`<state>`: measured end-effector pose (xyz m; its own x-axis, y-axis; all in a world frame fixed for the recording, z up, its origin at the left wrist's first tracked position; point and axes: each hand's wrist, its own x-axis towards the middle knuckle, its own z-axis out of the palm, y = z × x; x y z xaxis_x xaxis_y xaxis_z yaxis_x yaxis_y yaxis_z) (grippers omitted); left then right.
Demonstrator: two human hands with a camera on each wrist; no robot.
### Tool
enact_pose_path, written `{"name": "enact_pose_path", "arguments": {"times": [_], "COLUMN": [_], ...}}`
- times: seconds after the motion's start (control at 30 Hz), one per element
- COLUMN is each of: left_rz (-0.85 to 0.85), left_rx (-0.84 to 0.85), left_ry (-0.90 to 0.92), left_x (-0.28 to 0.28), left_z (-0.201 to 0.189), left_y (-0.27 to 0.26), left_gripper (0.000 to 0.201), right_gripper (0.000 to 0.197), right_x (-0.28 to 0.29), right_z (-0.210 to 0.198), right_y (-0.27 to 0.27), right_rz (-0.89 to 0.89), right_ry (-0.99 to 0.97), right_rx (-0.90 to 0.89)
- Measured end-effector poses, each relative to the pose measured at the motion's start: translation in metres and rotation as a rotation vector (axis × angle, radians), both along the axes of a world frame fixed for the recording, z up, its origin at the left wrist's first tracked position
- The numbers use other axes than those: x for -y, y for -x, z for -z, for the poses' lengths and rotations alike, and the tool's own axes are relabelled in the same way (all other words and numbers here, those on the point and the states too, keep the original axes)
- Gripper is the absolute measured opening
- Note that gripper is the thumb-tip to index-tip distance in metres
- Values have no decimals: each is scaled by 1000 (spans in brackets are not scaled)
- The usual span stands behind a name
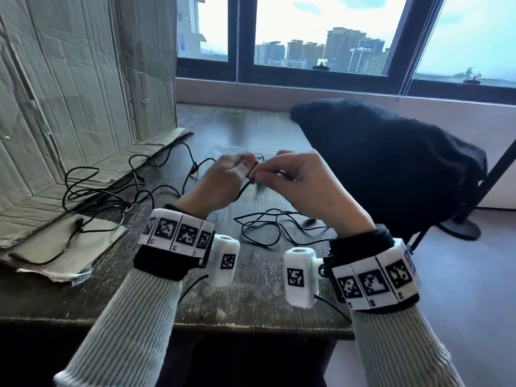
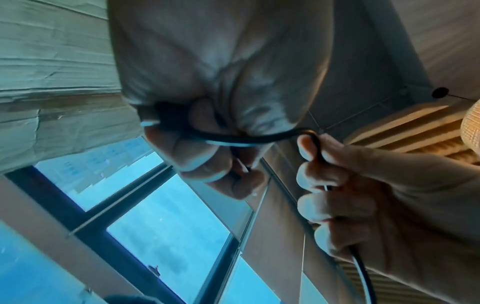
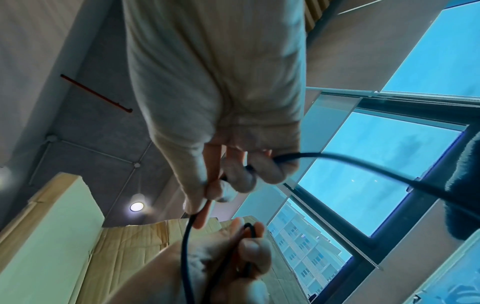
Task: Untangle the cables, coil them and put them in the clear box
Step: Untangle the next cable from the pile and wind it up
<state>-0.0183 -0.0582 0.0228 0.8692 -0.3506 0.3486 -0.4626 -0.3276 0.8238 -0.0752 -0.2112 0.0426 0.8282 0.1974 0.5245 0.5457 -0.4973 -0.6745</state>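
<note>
- Far left there's a big sheet of flattened cardboard (image 1: pixel 69 107) leaning up, with its bottom flap lying on the table (image 1: pixel 251 297). Looks like it's just a backdrop, and part of the cable mess spills onto it.
- The tangled cables (image 1: pixel 106 196) sit on that flap and the tabletop in loose black loops. Nothing over there looks sorted yet, so I'd guess that pile is waiting its turn.
- The left hand (image 1: pixel 220 177) is raised above the table with fingers curled, pinching a small loop of black cable (image 2: pixel 246 140). The left wrist view shows the strand wrapped tight round the fingers, probably as an anchor so the coil keeps its shape.
- The clear box (image 1: pixel 237 150) is right behind the hands on the table, mostly hidden by them. Handy spot, a finished coil only has to go forward a bit. Can't tell whether anything's in it.
- The right hand (image 1: pixel 301 180) is just beside the left, fingertips nearly touching it, and it also pinches the same cable. My guess is it's feeding the next turn.
- The slack (image 1: pixel 279 227) trails down in loops under the right wrist, so plenty left to wind.
- A dark fuzzy thing (image 1: pixel 391 163) fills the right, not involved.
</note>
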Motion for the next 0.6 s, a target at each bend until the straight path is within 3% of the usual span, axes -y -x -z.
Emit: {"name": "enact_pose_path", "arguments": {"times": [0.17,0.27,0.37,0.43,0.53,0.6], "left_rz": [230,307,323,299,248,202], "left_rx": [-198,-187,-186,-224,-382,-443], "left_ry": [85,110,92,231,667,865], "left_x": [-1,-5,-9,-13,-17,-17], "left_z": [5,5,8,9,2,-3], "left_y": [7,7,4,0,0,0], "left_gripper": [53,19,17,25,28,30], "right_gripper": [7,7,4,2,9,14], "right_x": [4,9,15,20,24,22], "right_z": [-3,0,-1,1,6,12], "right_y": [-11,-15,-11,-8,-2,0], "right_rz": [73,118,106,115,92,63], "right_ry": [-120,-194,-275,-311,-336,-346], "right_rx": [32,7,-51,-105,-171,-193]}}
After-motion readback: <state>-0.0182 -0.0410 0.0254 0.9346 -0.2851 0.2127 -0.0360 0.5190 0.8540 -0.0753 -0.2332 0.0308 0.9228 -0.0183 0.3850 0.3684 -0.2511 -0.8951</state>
